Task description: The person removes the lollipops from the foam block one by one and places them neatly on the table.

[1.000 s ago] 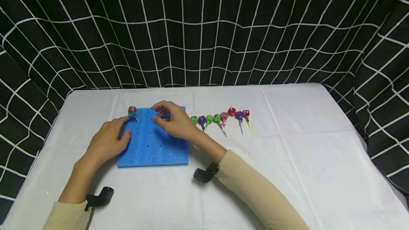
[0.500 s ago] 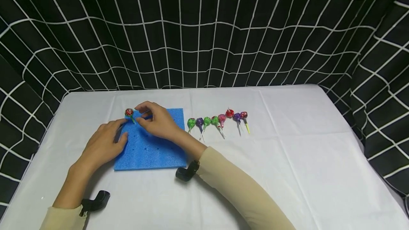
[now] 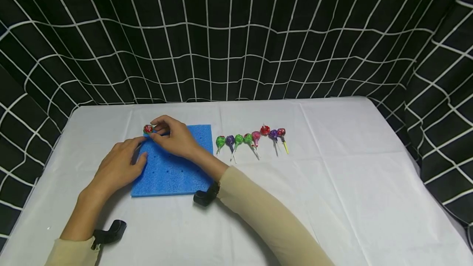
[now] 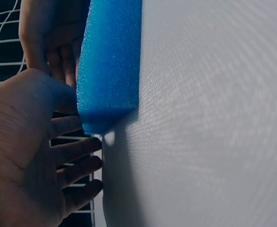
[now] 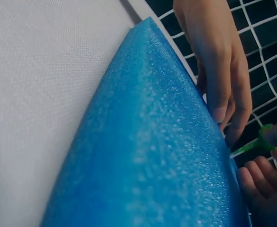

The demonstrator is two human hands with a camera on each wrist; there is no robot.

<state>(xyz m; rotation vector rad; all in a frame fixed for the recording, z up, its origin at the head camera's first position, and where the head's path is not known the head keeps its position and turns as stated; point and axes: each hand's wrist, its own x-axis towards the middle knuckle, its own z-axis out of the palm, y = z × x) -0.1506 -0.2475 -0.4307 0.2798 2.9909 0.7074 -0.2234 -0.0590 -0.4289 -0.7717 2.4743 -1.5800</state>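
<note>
A blue foam board (image 3: 168, 177) with small dark holes lies on the white-covered table. At its far-left corner a lollipop (image 3: 148, 129) with a red and green wrapper stands in the foam. My right hand (image 3: 177, 138) pinches this lollipop between thumb and fingers; in the right wrist view the thumb overlaps its green wrapper (image 5: 265, 130), and the pale stick runs down to the foam. With fingers extended, my left hand (image 3: 120, 169) rests along the board's left edge. In the left wrist view its fingers (image 4: 79, 170) reach past the foam's corner.
Several wrapped lollipops lie in a row right of the board, among them a green one (image 3: 220, 141), a pink one (image 3: 256, 136) and a red one (image 3: 265, 130). A black curtain with white grid lines (image 3: 236, 32) hangs behind the table (image 3: 351, 167).
My right hand has moved left across the board to the standing lollipop, and its fingers have come together on it. The left hand stays at the board's edge. The head view has shifted slightly.
</note>
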